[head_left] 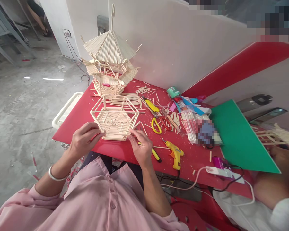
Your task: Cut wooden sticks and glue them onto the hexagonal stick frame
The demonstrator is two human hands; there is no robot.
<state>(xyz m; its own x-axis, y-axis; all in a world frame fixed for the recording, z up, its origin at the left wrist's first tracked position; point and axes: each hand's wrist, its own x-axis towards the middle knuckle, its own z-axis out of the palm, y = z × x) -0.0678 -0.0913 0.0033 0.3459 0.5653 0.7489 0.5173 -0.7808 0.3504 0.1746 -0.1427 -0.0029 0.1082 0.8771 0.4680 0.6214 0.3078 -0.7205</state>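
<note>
A hexagonal frame of thin wooden sticks (114,122) stands near the table's front edge, its base filled with sticks in a spiral-like pattern and an open rim of sticks raised on posts. My left hand (85,139) pinches its front left corner between thumb and fingers. At the front right corner, my right hand (141,146) closes its thumb and fingertips on the same frame. Behind it rises a tiered stick pagoda (110,57) with a pointed roof. A yellow utility knife (156,154) lies partly hidden beside my right hand.
On the red table (72,128) lie a yellow glue gun (175,154), yellow-handled scissors (156,125), a yellow cutter (151,105), scattered sticks and bagged sticks (189,125). A green board (240,141) and a power strip (219,171) are at right, near another person's arm (269,186).
</note>
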